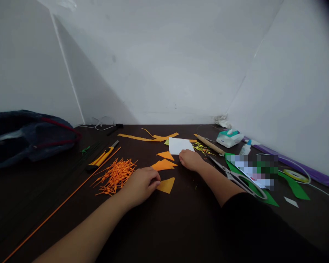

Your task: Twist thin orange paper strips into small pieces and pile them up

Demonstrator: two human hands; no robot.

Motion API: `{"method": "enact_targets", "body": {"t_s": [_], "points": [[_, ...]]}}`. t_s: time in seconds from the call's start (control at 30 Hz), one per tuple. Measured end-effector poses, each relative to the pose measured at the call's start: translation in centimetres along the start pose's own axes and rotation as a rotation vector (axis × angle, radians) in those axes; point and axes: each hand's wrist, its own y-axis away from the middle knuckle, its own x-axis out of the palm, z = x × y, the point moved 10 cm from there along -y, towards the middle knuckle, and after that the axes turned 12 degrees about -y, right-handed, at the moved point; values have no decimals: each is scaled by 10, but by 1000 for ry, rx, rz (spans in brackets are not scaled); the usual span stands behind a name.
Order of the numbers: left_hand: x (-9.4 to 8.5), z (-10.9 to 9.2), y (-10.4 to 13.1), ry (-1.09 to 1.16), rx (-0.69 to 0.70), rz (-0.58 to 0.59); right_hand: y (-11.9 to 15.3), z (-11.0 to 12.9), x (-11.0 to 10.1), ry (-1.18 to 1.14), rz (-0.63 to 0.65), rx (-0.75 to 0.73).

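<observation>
My left hand (142, 184) has its thumb and fingers pinched together at the left corner of a dull orange, four-sided paper piece (166, 185). Several brighter orange pieces (163, 164) lie just beyond that hand, and a pile of thin orange stamens (117, 175) is at its left. My right hand (191, 160) rests at the near edge of a white paper sheet (178, 145), fingers curled inward. Whether it grips the sheet or something small is hidden. One more orange piece (165, 156) lies to the left of its fingertips.
Left are a yellow utility knife (101, 157), a long orange stick (63, 202) and a dark blue bag (33, 135). Orange strips (150, 138) lie at the back. Right are large scissors (233, 175), green paper (297, 188), a glue bottle (245, 148) and a tissue pack (229, 138).
</observation>
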Motion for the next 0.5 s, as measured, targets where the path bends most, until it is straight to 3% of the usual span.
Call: {"method": "enact_targets", "body": {"t_s": [0.23,0.33,0.5], "points": [[-1,0,1,8,10,-12,42,-26,-31,-84,83,-12],[1,-1,0,8,20,-2,54,-24,-29,-99,135,-29],[-1,1,0,6,0,0,49,-23,-14,-65,178,-40]]}}
